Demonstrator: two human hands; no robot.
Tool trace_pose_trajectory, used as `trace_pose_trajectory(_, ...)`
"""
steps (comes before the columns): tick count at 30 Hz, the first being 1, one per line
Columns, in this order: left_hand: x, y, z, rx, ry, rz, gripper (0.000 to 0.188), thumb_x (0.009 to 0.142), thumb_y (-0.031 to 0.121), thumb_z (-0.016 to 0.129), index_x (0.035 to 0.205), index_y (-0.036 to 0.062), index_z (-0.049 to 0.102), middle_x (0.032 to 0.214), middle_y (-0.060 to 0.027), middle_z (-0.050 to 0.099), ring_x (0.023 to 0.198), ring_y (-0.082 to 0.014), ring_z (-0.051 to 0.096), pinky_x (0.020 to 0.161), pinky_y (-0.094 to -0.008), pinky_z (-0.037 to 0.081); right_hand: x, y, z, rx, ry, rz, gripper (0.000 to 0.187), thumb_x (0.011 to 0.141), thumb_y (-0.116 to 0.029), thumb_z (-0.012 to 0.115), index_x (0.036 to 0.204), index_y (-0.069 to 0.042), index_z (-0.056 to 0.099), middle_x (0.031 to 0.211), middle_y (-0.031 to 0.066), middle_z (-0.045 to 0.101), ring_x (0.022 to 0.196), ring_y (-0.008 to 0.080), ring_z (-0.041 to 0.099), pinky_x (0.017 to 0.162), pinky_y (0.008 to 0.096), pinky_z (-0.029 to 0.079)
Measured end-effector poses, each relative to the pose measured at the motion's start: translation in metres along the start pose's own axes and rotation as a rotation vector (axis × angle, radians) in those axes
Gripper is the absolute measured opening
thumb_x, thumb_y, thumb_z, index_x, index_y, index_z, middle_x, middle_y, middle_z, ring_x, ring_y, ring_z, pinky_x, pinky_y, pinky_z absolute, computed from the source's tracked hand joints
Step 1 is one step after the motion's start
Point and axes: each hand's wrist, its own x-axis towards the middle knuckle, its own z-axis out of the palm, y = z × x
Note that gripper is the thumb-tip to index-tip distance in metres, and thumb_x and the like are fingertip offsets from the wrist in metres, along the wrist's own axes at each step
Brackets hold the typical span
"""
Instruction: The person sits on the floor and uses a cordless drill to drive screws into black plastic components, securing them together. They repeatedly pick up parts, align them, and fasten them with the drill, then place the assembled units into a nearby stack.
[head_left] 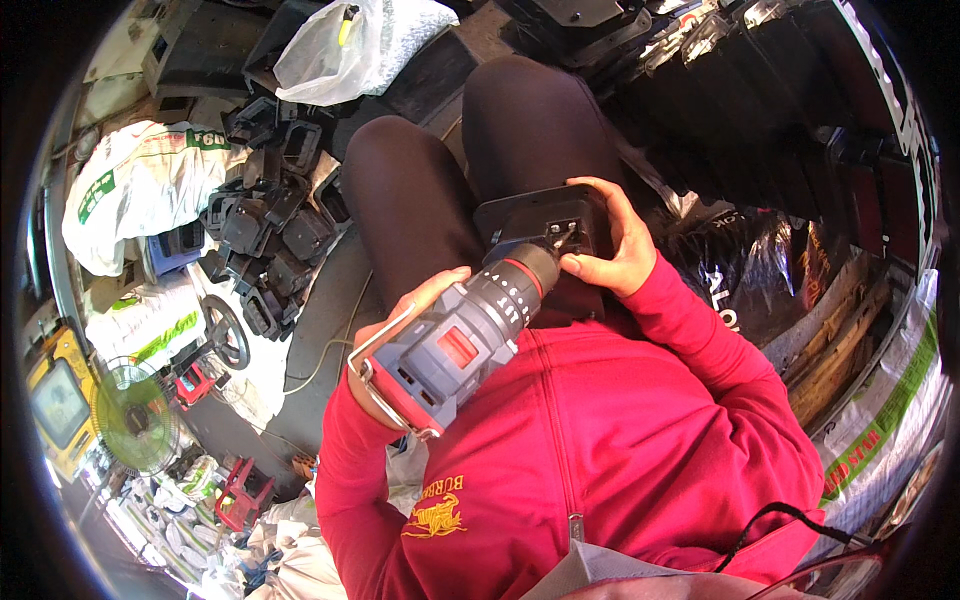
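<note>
A grey and red cordless drill (462, 345) lies in my left hand (418, 298); the fingers are closed round its grip, mostly hidden behind the body. Its chuck points up and right at a black plastic housing (515, 215) on my lap. My right hand (622, 250) is closed on the housing's right side, fingers over the far edge and thumb close to the drill tip. Small bright metal parts show inside the housing near the tip. Whether the bit touches them I cannot tell.
A heap of similar black housings (285, 225) lies at left, beside a white sack (140, 190). A clear plastic bag (335, 55) stands beyond my knees. Stacked dark parts (770, 110) fill the right. A green fan (137, 415) stands at lower left.
</note>
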Motion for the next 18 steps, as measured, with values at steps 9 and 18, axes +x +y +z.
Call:
trace_pose_trajectory(9, 0.0029, -0.0041, 0.0032, -0.069, 0.054, 0.157, 0.073, 0.069, -0.001, 0.078, 0.134, 0.0012, 0.048, 0.127, -0.0108, 0.059, 0.104, -0.0160, 0.064, 0.092, -0.0274, 0.051, 0.0011, 0.0008, 0.0006, -0.007, 0.002, -0.005, 0.078, 0.067, -0.021, 0.085, 0.132, -0.005, 0.045, 0.120, 0.0105, 0.056, 0.116, 0.0200, 0.051, 0.102, 0.0324, 0.037)
trace_pose_trajectory(18, -0.0002, 0.0000, 0.0040, -0.398, 0.041, -0.327, 0.073, 0.073, 0.015, 0.076, 0.135, 0.0005, 0.041, 0.121, -0.0109, 0.058, 0.101, -0.0186, 0.063, 0.087, -0.0304, 0.054, 0.0008, 0.0022, 0.0009, -0.016, 0.016, 0.019, 0.078, 0.066, -0.022, 0.085, 0.131, -0.005, 0.045, 0.121, 0.0113, 0.056, 0.118, 0.0204, 0.051, 0.103, 0.0325, 0.037)
